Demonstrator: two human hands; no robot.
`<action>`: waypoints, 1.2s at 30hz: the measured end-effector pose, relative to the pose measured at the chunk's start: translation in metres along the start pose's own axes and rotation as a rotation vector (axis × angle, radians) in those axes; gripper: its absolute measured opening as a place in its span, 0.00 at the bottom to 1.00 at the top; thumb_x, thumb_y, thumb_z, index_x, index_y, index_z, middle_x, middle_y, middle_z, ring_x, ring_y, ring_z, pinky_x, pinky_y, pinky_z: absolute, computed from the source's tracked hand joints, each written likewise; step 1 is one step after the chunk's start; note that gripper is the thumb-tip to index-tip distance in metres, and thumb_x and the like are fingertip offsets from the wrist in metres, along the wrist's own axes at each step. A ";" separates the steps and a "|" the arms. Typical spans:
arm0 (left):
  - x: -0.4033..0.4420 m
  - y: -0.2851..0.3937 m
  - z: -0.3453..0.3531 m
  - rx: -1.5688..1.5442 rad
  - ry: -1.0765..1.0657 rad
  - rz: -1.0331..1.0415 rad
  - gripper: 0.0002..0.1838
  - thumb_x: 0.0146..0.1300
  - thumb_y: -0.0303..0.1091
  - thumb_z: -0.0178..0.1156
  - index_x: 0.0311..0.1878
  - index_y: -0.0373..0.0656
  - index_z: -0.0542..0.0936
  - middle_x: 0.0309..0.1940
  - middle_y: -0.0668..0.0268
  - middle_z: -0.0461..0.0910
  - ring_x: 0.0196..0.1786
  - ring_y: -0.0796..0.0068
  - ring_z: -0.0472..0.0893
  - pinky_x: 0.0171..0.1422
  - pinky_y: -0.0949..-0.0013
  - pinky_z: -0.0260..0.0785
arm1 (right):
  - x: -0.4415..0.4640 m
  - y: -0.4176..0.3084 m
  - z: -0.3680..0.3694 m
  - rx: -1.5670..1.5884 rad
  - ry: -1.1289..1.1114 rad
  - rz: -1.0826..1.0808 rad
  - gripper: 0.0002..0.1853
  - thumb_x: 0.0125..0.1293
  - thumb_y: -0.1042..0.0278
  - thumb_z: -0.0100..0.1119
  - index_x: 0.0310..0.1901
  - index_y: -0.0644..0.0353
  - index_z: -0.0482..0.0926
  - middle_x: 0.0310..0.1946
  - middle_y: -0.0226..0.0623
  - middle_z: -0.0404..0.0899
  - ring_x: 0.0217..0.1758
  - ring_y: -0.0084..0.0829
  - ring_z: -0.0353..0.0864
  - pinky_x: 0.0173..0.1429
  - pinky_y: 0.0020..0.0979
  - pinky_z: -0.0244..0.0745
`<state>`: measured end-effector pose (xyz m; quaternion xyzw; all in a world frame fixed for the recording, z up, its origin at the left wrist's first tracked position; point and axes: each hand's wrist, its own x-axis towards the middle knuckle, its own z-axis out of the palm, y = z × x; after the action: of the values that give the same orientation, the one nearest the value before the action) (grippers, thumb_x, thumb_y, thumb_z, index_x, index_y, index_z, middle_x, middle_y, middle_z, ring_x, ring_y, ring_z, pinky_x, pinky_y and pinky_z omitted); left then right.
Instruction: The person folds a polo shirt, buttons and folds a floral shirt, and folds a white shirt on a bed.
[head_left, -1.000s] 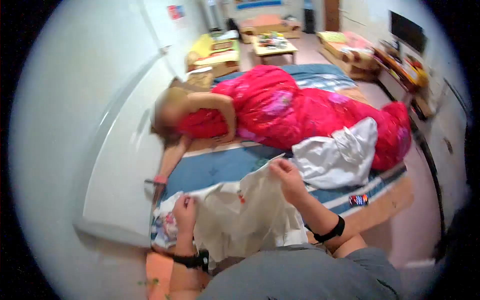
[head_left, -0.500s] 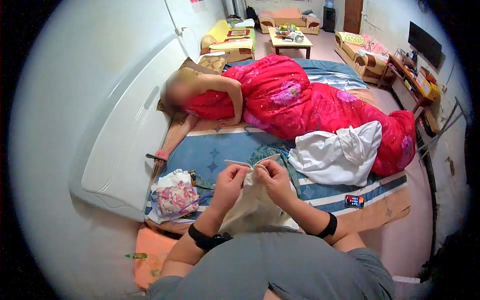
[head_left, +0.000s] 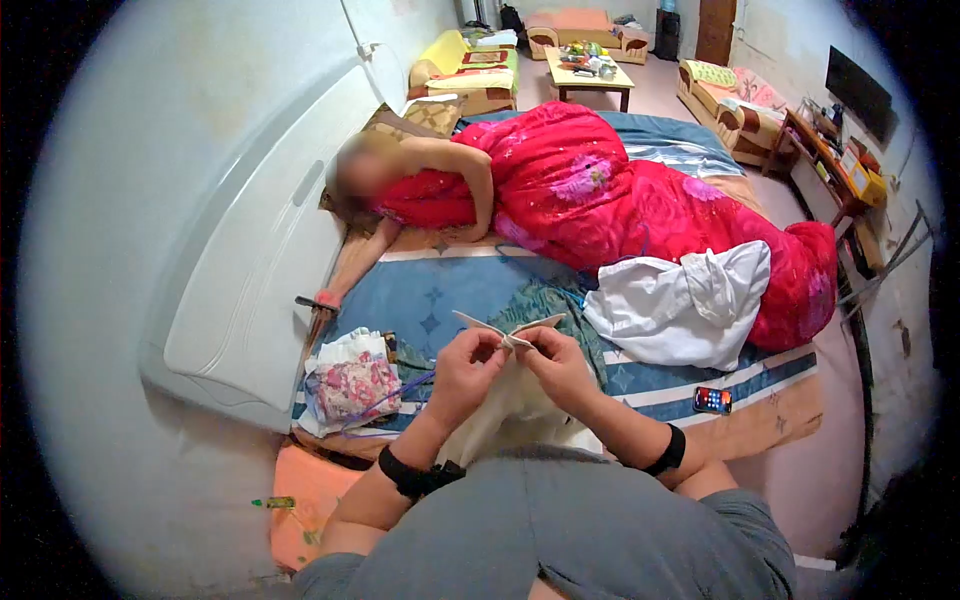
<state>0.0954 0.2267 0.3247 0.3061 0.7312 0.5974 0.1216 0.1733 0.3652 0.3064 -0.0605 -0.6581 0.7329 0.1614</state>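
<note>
A pale garment (head_left: pixel 510 405) hangs from my two hands above my lap, its collar-like corners spread at the top. My left hand (head_left: pixel 468 368) pinches its upper edge on the left, and my right hand (head_left: pixel 552 362) pinches the same edge on the right, the fingertips almost touching. What lies between the fingertips is too small to tell. A white cloth (head_left: pixel 675 305) lies crumpled on the bed beyond my right hand. Folded floral clothing (head_left: pixel 352 388) is left of my left hand.
On the bed (head_left: pixel 400 290) a person (head_left: pixel 440 175) lies under a red floral quilt (head_left: pixel 590 185), holding a dark phone (head_left: pixel 317 303). Another phone (head_left: pixel 713 400) with a lit screen is near the bed's edge. Farther back are a low table (head_left: pixel 590 77) and sofas (head_left: pixel 465 75).
My hands came together from far apart, gathering the garment's top edge between them. Since half a second ago they have barely moved. The view has steadied and shifted slightly.
</note>
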 end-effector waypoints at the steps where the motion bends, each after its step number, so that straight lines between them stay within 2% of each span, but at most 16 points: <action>1: 0.000 0.000 -0.001 0.094 0.011 0.111 0.07 0.54 0.25 0.59 0.37 0.36 0.75 0.31 0.63 0.77 0.33 0.76 0.76 0.38 0.74 0.68 | 0.002 0.002 -0.002 -0.002 -0.004 -0.002 0.08 0.61 0.73 0.53 0.41 0.64 0.76 0.33 0.30 0.78 0.36 0.19 0.74 0.41 0.21 0.69; 2: 0.000 0.000 -0.001 0.189 0.020 0.219 0.07 0.53 0.24 0.59 0.36 0.35 0.75 0.31 0.61 0.77 0.33 0.72 0.77 0.38 0.72 0.69 | 0.003 0.005 -0.004 0.051 -0.001 -0.002 0.07 0.61 0.73 0.53 0.40 0.64 0.76 0.33 0.30 0.77 0.36 0.19 0.74 0.41 0.21 0.69; 3: 0.001 0.000 -0.002 0.189 0.020 0.219 0.07 0.53 0.24 0.59 0.36 0.35 0.75 0.31 0.61 0.77 0.33 0.72 0.77 0.38 0.72 0.69 | 0.003 0.006 -0.006 0.103 0.004 -0.001 0.07 0.61 0.73 0.53 0.39 0.64 0.76 0.33 0.30 0.77 0.36 0.19 0.74 0.41 0.21 0.69; 5: 0.002 0.001 -0.004 0.249 0.052 0.320 0.07 0.52 0.23 0.57 0.36 0.35 0.75 0.32 0.57 0.76 0.34 0.63 0.77 0.39 0.68 0.69 | 0.003 0.001 -0.013 0.100 0.022 -0.018 0.06 0.61 0.73 0.53 0.39 0.64 0.75 0.32 0.30 0.77 0.36 0.19 0.74 0.41 0.21 0.69; 8: 0.001 0.012 -0.002 0.290 0.001 0.277 0.08 0.52 0.22 0.55 0.37 0.35 0.75 0.32 0.57 0.75 0.35 0.59 0.76 0.41 0.66 0.68 | 0.005 0.000 -0.021 0.119 0.054 -0.047 0.06 0.61 0.73 0.54 0.38 0.64 0.74 0.32 0.29 0.76 0.36 0.18 0.73 0.41 0.21 0.69; 9: 0.001 0.015 0.000 0.285 -0.002 0.277 0.08 0.52 0.22 0.55 0.37 0.35 0.75 0.32 0.57 0.75 0.35 0.59 0.76 0.41 0.66 0.68 | 0.005 0.000 -0.023 0.088 0.058 -0.076 0.06 0.61 0.73 0.53 0.38 0.64 0.74 0.32 0.29 0.76 0.35 0.18 0.73 0.41 0.20 0.69; 11: 0.002 0.020 0.005 0.386 -0.097 0.414 0.08 0.51 0.21 0.55 0.37 0.36 0.76 0.32 0.56 0.75 0.36 0.57 0.76 0.42 0.64 0.68 | 0.003 -0.002 -0.027 0.051 0.062 -0.100 0.05 0.61 0.72 0.53 0.37 0.64 0.75 0.32 0.29 0.76 0.35 0.18 0.73 0.41 0.20 0.69; 14: 0.003 0.017 0.013 0.435 -0.139 0.445 0.10 0.50 0.21 0.55 0.38 0.37 0.76 0.33 0.54 0.75 0.36 0.55 0.75 0.43 0.63 0.68 | -0.002 -0.013 -0.027 -0.088 0.032 -0.084 0.05 0.60 0.76 0.53 0.38 0.64 0.73 0.32 0.27 0.74 0.34 0.16 0.72 0.40 0.19 0.68; 17: 0.003 0.008 0.020 0.460 -0.085 0.424 0.11 0.50 0.21 0.55 0.39 0.38 0.75 0.32 0.53 0.74 0.36 0.53 0.75 0.42 0.61 0.68 | -0.005 -0.017 -0.023 -0.279 0.104 -0.186 0.05 0.58 0.77 0.54 0.37 0.66 0.74 0.32 0.31 0.75 0.33 0.17 0.73 0.38 0.20 0.69; 20: 0.003 0.010 0.026 0.449 -0.101 0.428 0.10 0.50 0.21 0.56 0.38 0.38 0.74 0.31 0.54 0.74 0.35 0.52 0.74 0.41 0.59 0.67 | -0.005 -0.016 -0.023 -0.348 0.044 -0.220 0.07 0.55 0.80 0.55 0.37 0.67 0.74 0.31 0.36 0.76 0.33 0.23 0.75 0.38 0.21 0.69; 22: 0.003 0.005 0.026 0.446 -0.094 0.430 0.10 0.49 0.21 0.56 0.37 0.39 0.74 0.30 0.55 0.74 0.35 0.52 0.74 0.40 0.59 0.67 | -0.003 -0.017 -0.025 -0.469 0.011 -0.371 0.09 0.52 0.83 0.55 0.36 0.67 0.75 0.32 0.41 0.76 0.34 0.32 0.76 0.36 0.25 0.70; 28: 0.005 0.000 0.024 0.462 -0.041 0.549 0.10 0.48 0.21 0.59 0.36 0.38 0.75 0.28 0.56 0.75 0.32 0.56 0.76 0.36 0.63 0.70 | 0.006 -0.013 -0.031 -0.589 -0.017 -0.490 0.08 0.52 0.83 0.54 0.35 0.65 0.76 0.31 0.42 0.76 0.34 0.37 0.76 0.36 0.27 0.70; 30: 0.006 0.001 0.024 0.470 -0.037 0.562 0.10 0.48 0.21 0.60 0.36 0.38 0.75 0.28 0.57 0.76 0.31 0.58 0.77 0.36 0.64 0.70 | 0.006 -0.015 -0.033 -0.567 -0.058 -0.414 0.07 0.54 0.81 0.54 0.36 0.66 0.76 0.31 0.41 0.76 0.34 0.34 0.76 0.36 0.26 0.69; 32: 0.005 0.001 0.022 0.420 -0.051 0.442 0.09 0.49 0.22 0.60 0.35 0.38 0.75 0.27 0.57 0.76 0.30 0.61 0.77 0.35 0.66 0.70 | 0.008 -0.016 -0.036 -0.544 -0.099 -0.335 0.06 0.55 0.80 0.54 0.36 0.66 0.76 0.31 0.39 0.77 0.33 0.31 0.75 0.37 0.25 0.69; 34: 0.006 0.000 0.021 0.385 -0.062 0.354 0.08 0.49 0.22 0.60 0.34 0.38 0.75 0.28 0.57 0.76 0.30 0.62 0.77 0.35 0.67 0.70 | 0.012 -0.016 -0.043 -0.386 -0.208 -0.050 0.07 0.58 0.76 0.55 0.38 0.67 0.76 0.29 0.34 0.76 0.32 0.23 0.73 0.36 0.23 0.68; 36: 0.006 0.000 0.022 0.351 -0.075 0.263 0.07 0.50 0.22 0.60 0.34 0.37 0.75 0.28 0.57 0.76 0.30 0.63 0.77 0.35 0.67 0.70 | 0.017 -0.021 -0.049 -0.349 -0.254 0.000 0.07 0.59 0.75 0.55 0.38 0.67 0.76 0.29 0.31 0.76 0.32 0.20 0.72 0.37 0.22 0.67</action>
<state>0.1025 0.2474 0.3200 0.4374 0.7726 0.4599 0.0145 0.1757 0.4186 0.3226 0.0054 -0.7901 0.6095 0.0644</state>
